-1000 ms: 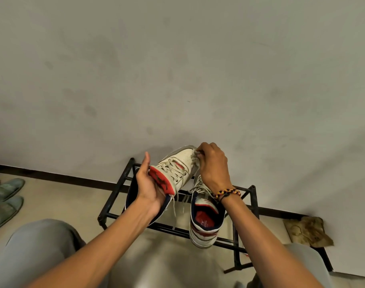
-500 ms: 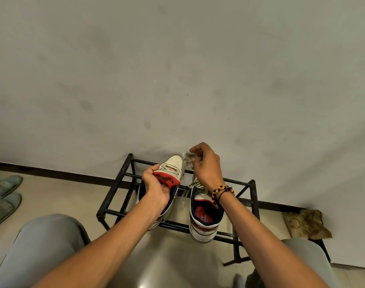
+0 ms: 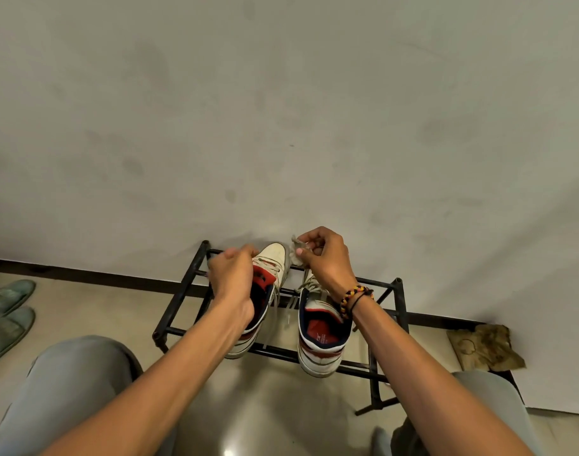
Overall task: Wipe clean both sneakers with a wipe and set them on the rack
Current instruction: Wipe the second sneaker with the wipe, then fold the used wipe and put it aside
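Two white sneakers with red and navy linings sit side by side on the black metal rack [image 3: 396, 311], toes toward the wall. My left hand [image 3: 233, 279] lies over the left sneaker [image 3: 275, 258], fingers curled around its tongue and laces. The right sneaker [image 3: 321, 340] rests on the rack bars, heel hanging over the front bar. My right hand [image 3: 324, 255] hovers above its toe and pinches a crumpled grey wipe [image 3: 296, 255] beside the left sneaker's toe. A beaded bracelet circles my right wrist.
A stained grey wall rises directly behind the rack. Green slippers [image 3: 5, 311] lie on the floor at far left. A crumpled brown paper bag [image 3: 482, 347] sits on the floor right of the rack. My knees in grey trousers frame the bottom corners.
The left sneaker came down from a tilted, lifted position onto the rack beside the other. My left hand shifted from its heel onto the tongue. My right hand stayed above with the wipe.
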